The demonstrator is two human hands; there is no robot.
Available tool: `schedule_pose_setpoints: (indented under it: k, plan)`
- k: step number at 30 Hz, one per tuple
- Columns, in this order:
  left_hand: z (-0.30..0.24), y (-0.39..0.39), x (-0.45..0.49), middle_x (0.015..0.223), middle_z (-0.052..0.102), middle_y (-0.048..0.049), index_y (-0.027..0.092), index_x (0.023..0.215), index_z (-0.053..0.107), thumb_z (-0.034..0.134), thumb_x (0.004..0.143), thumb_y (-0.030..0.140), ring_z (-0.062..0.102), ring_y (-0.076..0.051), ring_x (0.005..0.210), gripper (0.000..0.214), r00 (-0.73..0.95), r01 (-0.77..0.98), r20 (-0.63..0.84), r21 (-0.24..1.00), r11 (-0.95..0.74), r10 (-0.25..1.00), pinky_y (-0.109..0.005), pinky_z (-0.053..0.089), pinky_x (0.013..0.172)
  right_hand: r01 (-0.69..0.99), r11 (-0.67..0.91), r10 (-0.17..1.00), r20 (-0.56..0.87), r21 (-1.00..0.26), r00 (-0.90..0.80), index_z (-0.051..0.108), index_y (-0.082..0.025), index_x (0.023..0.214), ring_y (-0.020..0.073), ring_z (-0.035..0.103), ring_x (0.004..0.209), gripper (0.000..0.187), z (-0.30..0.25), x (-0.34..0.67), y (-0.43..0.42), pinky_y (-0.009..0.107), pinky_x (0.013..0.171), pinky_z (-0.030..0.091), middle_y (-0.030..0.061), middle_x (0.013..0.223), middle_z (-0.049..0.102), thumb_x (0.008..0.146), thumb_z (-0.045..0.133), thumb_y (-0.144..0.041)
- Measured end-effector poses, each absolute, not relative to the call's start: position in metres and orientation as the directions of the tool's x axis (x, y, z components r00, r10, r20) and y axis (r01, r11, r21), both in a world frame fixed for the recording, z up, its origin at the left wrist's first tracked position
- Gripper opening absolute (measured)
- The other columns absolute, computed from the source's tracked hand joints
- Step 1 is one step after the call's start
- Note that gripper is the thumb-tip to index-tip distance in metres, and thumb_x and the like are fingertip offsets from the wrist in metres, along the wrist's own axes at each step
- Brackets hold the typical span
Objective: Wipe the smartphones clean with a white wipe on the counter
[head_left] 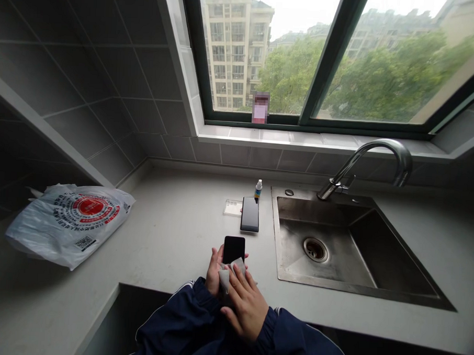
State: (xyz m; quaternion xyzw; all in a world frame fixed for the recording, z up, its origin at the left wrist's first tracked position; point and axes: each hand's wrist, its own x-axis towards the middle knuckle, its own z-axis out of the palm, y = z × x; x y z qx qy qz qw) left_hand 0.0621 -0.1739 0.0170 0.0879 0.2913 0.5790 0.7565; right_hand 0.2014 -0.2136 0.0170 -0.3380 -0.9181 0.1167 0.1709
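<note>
Near the counter's front edge, my left hand holds a black-screened smartphone from below, thumb along its left side and fingertips showing at its right. My right hand lies over the lower part of the screen, pressing a pale grey cloth against it. The fingers hide part of the cloth and the phone's lower end. Beyond the hands, a second smartphone rests on the counter. One edge of a clear phone case lies close to it. Just behind stands a small spray bottle with a white cap.
A steel sink with a curved chrome faucet is set into the counter on the right. At the left lies a white printed plastic bag. A blurred pinkish item is at the window.
</note>
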Motion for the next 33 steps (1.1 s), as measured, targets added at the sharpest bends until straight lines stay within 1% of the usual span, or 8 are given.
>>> schedule_pose_setpoints:
  k: [5, 9, 14, 17, 20, 23, 27, 33]
  plan:
    - [-0.007, -0.171, 0.062, 0.136, 0.057, -0.0129, 0.023, 0.141, 0.043, 0.042, 0.091, 0.059, 0.049, -0.032, 0.130, 0.062, 0.247, -0.857, -0.284, 0.383, 0.345, 0.927, -0.052, 0.031, 0.111, 0.638, 0.708, 0.705, 0.248, -0.303, -0.664, 0.020, -0.011, 0.153, 0.0315, 0.011, 0.147, 0.072, 0.028, 0.192, -0.176, 0.053, 0.113, 0.029, 0.0108, 0.159, 0.015, 0.093, 0.050, -0.038]
    - [-0.017, -0.165, 0.062, 0.137, 0.056, -0.0097, 0.023, 0.143, 0.043, 0.035, 0.095, 0.050, 0.038, -0.027, 0.139, 0.055, 0.090, -0.880, -0.264, 0.430, 0.201, 0.960, -0.046, 0.023, 0.117, 0.661, 0.689, 0.724, 0.255, -0.297, -0.641, 0.033, -0.009, 0.148, 0.0328, 0.010, 0.147, 0.065, 0.031, 0.182, -0.151, 0.052, 0.114, 0.028, 0.0106, 0.159, 0.013, 0.093, 0.049, -0.040]
    - [0.005, -0.169, 0.059, 0.125, 0.063, -0.0180, 0.016, 0.138, 0.046, 0.041, 0.089, 0.062, 0.059, -0.034, 0.117, 0.068, 0.188, -0.872, -0.339, 0.373, 0.315, 0.922, -0.051, 0.038, 0.105, 0.613, 0.727, 0.683, 0.243, -0.309, -0.689, 0.032, -0.010, 0.149, 0.0339, 0.012, 0.146, 0.064, 0.022, 0.186, -0.178, 0.054, 0.114, 0.027, 0.0114, 0.158, 0.017, 0.094, 0.050, -0.038]
    - [0.020, -0.171, 0.058, 0.112, 0.068, -0.0188, 0.018, 0.135, 0.046, 0.039, 0.087, 0.067, 0.069, -0.031, 0.087, 0.068, 0.202, -0.828, -0.315, 0.450, 0.333, 0.927, -0.052, 0.051, 0.082, 0.558, 0.759, 0.643, 0.252, -0.335, -0.723, 0.029, -0.014, 0.150, 0.0323, 0.016, 0.146, 0.065, 0.018, 0.196, -0.206, 0.051, 0.114, 0.029, 0.0086, 0.158, 0.019, 0.094, 0.049, -0.041]
    - [0.023, -0.171, 0.060, 0.108, 0.069, -0.0174, 0.021, 0.133, 0.046, 0.039, 0.087, 0.068, 0.069, -0.027, 0.077, 0.066, 0.180, -0.801, -0.324, 0.500, 0.330, 0.929, -0.048, 0.054, 0.073, 0.539, 0.769, 0.627, 0.240, -0.344, -0.741, 0.025, -0.015, 0.152, 0.0321, 0.018, 0.145, 0.069, 0.018, 0.203, -0.218, 0.049, 0.114, 0.031, 0.0083, 0.158, 0.020, 0.094, 0.048, -0.044]
    - [0.016, -0.171, 0.061, 0.116, 0.067, -0.0177, 0.020, 0.134, 0.048, 0.042, 0.088, 0.065, 0.068, -0.031, 0.094, 0.064, 0.184, -0.825, -0.294, 0.473, 0.310, 0.938, -0.052, 0.050, 0.087, 0.550, 0.769, 0.626, 0.213, -0.325, -0.750, 0.022, -0.015, 0.153, 0.0329, 0.015, 0.146, 0.071, 0.023, 0.202, -0.203, 0.051, 0.114, 0.030, 0.0084, 0.159, 0.017, 0.094, 0.048, -0.046]
    - [-0.002, -0.167, 0.061, 0.132, 0.060, -0.0156, 0.018, 0.139, 0.046, 0.040, 0.092, 0.058, 0.050, -0.032, 0.128, 0.063, 0.147, -0.866, -0.286, 0.426, 0.263, 0.947, -0.050, 0.032, 0.111, 0.629, 0.717, 0.694, 0.223, -0.300, -0.685, 0.021, -0.012, 0.153, 0.0337, 0.010, 0.147, 0.072, 0.029, 0.191, -0.163, 0.052, 0.114, 0.028, 0.0095, 0.159, 0.012, 0.094, 0.050, -0.040]
    - [-0.006, -0.164, 0.061, 0.136, 0.057, -0.0133, 0.020, 0.141, 0.045, 0.040, 0.093, 0.056, 0.044, -0.031, 0.134, 0.060, 0.073, -0.872, -0.317, 0.441, 0.215, 0.946, -0.048, 0.028, 0.114, 0.662, 0.686, 0.727, 0.272, -0.301, -0.630, 0.021, -0.008, 0.152, 0.0339, 0.008, 0.147, 0.070, 0.021, 0.184, -0.153, 0.053, 0.113, 0.029, 0.0120, 0.159, 0.013, 0.095, 0.047, -0.038]
